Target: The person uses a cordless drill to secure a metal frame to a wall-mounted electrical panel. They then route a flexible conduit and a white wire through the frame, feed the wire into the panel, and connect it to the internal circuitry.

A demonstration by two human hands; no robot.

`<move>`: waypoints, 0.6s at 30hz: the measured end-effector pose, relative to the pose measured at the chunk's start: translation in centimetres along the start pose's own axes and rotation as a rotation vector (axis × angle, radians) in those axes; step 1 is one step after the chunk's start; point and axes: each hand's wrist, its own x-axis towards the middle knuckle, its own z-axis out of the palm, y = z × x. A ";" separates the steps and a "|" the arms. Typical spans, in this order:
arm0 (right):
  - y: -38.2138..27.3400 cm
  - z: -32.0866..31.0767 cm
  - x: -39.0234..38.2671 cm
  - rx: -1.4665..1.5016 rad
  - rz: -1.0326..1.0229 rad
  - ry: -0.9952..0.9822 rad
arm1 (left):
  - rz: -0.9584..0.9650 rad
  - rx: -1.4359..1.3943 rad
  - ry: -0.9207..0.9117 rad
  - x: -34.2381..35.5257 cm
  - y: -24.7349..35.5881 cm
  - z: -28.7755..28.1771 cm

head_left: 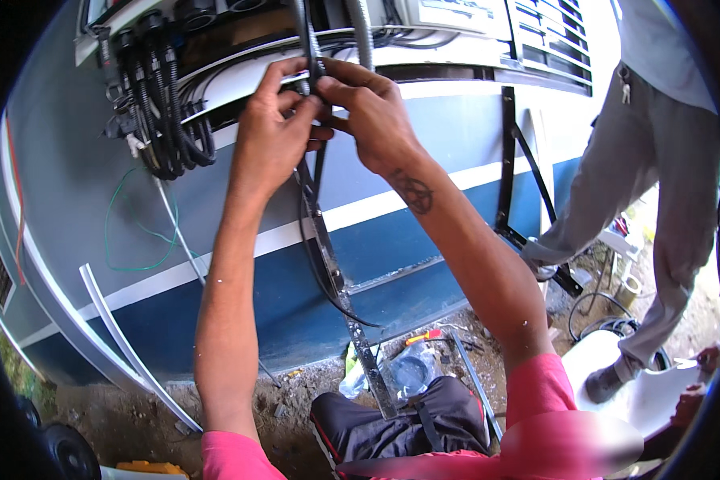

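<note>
Black cable hung near twelve o'clock, left hand and right hand fingers pinched narrowly about it — good handling seemingly called for one steadying, the other working gently, without kinks.

Head view, single. Mount: left of two side-by-side fisheye cameras, on the person's head. Aim: forward and down at a painted wall, its lower edge slanting up to the right. Near field: dark-trousered lap, bottom centre; left forearm and right forearm rising large from below. Farther: ground at the wall's foot; standing person, right. Rim: dark, rounded; straight lines bowed.
</note>
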 end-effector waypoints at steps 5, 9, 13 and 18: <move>0.8 0.2 0.3 -0.092 -0.065 0.045 | 0.025 0.181 0.000 0.2 0.3 -0.2; 2.1 -0.3 0.6 -0.188 -0.148 0.045 | 0.146 0.223 0.060 0.1 -1.0 0.3; 3.4 -0.3 1.1 -0.631 -0.531 0.248 | 0.315 0.374 -0.045 1.7 -4.5 -1.0; 3.9 0.8 0.5 -0.761 -0.688 0.324 | 0.046 0.097 -0.108 4.4 -9.7 -4.7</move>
